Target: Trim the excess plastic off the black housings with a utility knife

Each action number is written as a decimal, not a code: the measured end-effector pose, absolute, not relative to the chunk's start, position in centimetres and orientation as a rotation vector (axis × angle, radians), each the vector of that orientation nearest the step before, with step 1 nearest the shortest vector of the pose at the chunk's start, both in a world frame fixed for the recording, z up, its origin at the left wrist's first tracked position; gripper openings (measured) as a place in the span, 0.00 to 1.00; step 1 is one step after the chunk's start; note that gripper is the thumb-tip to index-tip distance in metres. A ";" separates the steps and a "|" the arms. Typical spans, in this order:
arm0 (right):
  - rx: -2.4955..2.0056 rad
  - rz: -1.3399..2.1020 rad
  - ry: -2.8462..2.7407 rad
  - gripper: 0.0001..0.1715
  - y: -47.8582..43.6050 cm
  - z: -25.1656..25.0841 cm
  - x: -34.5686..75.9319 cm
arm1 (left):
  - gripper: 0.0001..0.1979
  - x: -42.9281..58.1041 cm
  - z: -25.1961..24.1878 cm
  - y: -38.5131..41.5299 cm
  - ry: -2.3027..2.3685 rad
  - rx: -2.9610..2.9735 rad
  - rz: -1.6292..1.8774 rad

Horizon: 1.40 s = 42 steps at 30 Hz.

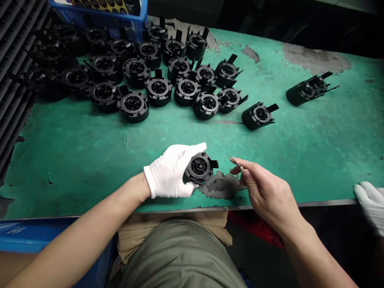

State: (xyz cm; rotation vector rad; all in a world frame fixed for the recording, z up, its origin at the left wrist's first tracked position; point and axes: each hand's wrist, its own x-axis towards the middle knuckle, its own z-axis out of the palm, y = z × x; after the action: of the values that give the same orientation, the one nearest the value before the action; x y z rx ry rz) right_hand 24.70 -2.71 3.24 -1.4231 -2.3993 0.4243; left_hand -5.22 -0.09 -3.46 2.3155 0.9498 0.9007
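My left hand (pixel 172 170), in a white glove, is wrapped round a black round plastic housing (pixel 200 166) near the table's front edge. The housing's ribbed round face is turned up towards me, and a flat tab sticks out on its right. Bare and to the right of it, my right hand (pixel 265 188) pinches thin pointed metal tweezers (pixel 237 163). Their tip points up and left, apart from the housing. Most of the tweezers is hidden by my fingers.
Several similar black housings (pixel 159 90) stand grouped at the back left. One housing (pixel 258 115) and a longer black piece (pixel 307 89) sit further right. Behind the group is a blue bin (pixel 144 20). Another person's gloved hand (pixel 370 204) is at the right edge.
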 end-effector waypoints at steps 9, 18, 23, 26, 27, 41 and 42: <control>-1.148 0.509 -2.609 0.13 0.5 2.0 26.0 | 0.55 -4.4 -2.9 0.3 1.159 2.315 0.713; -0.844 0.097 -2.934 0.19 1.7 2.3 26.8 | 0.45 -6.1 -2.3 0.4 0.836 2.315 0.809; -0.786 0.014 -2.976 0.18 1.8 2.7 26.8 | 0.60 -4.6 -3.4 0.4 0.928 2.384 0.864; -0.736 0.001 -3.012 0.17 2.3 3.2 26.7 | 0.58 -4.2 -3.6 0.5 0.979 2.413 0.844; -0.714 -0.002 -3.024 0.17 2.4 3.4 26.6 | 0.56 -4.2 -3.5 0.6 0.988 2.413 0.815; -0.363 0.034 -3.121 0.19 5.5 4.2 26.2 | 0.51 -4.4 -2.6 0.8 1.012 2.419 0.713; -0.344 0.023 -3.129 0.20 5.6 4.3 26.2 | 0.52 -4.4 -2.7 0.8 1.010 2.421 0.715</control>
State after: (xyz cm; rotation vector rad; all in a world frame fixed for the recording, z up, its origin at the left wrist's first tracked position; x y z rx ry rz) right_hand 26.17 5.62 4.29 -0.3445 -3.1286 0.0227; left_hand -4.43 0.77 -2.70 2.4214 1.0097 0.7153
